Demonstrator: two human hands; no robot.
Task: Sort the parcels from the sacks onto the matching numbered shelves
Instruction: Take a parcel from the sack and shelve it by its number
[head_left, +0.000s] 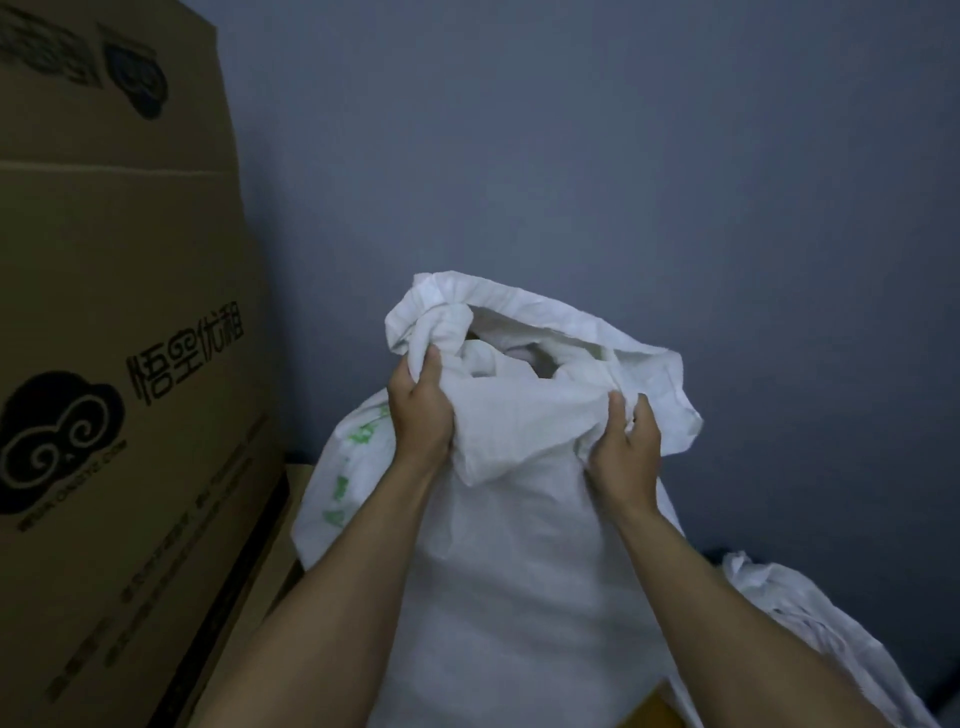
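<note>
While clenching bunched fabric at the near lip of the upright white sack (509, 561) with left hand (418, 415) and right hand (626, 449), pulling its mouth wide: opening step. Deeper inside, possibly pale parcels (524, 359), too dim to tell. Next calls for freeing one hand to reach in, the other holding the lip.

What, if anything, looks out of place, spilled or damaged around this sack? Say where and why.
Nothing stands out. The white sack stands upright, its crumpled mouth gripped by the left hand and right hand. No tear or spill shows. A second sack lies slumped at lower right.
</note>
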